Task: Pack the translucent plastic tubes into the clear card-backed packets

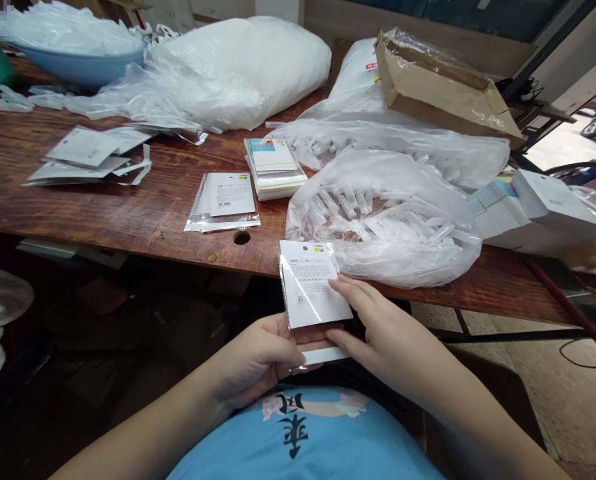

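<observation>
A clear plastic packet with a white printed card (311,287) inside is held over my lap, in front of the table edge. My left hand (263,357) is closed on its lower left corner, the thumb on top. My right hand (373,320) touches the packet's right side, with fingertips on the card and the thumb near the lower edge. Just beyond lies an open plastic bag (403,257) of small clear pieces. Similar carded packets (232,193) lie on the table, beside a stack of clear sleeves (273,167) topped by a blue and white card.
More packets (85,147) are piled at the left of the wooden table (178,233). Behind stand a blue basin (83,67), a large white bag (258,67) and a cardboard box (443,93). Stacks of cards (553,193) and a dark phone-like object (573,293) are at the right.
</observation>
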Tool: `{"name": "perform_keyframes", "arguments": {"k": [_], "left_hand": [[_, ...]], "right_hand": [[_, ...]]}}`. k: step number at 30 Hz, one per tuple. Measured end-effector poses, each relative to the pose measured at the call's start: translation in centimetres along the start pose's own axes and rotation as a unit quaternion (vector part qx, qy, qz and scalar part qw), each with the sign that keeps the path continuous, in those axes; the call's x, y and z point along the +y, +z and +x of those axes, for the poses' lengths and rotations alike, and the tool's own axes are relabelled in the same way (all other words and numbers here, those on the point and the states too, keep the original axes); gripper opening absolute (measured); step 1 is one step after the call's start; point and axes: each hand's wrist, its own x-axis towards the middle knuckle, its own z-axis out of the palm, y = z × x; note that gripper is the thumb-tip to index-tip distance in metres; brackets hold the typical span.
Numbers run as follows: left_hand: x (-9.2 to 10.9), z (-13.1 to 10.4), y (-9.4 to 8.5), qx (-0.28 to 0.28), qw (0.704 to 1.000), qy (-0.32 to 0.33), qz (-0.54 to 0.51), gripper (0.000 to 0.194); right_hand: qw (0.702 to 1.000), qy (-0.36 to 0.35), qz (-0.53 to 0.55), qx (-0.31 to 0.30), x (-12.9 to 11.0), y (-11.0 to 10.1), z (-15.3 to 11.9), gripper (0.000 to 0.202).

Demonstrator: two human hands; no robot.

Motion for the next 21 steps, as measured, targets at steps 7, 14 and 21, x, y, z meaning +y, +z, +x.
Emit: {"name": "perform_keyframes", "arguments": {"k": [7, 14, 21], "left_hand": [[0.1, 0.3, -0.3, 0.024, 0.995, -0.006, 0.092, 0.05], [0.2, 0.5, -0.3, 0.173, 0.976, 0.09, 0.102, 0.045], [1.8, -0.3, 0.1, 0.194, 0.978, 0.06, 0.04, 0.041]], "right_hand": [[0.996, 0.023, -0.084, -0.011, -0.7, 1.2, 1.6, 0.06], [0.993, -0.025, -0.116, -0.007, -1.1, 1.9, 1.5, 0.052], [0.988, -0.048, -0.126, 0.07, -2.2, 1.3, 2.8, 0.042]]}}
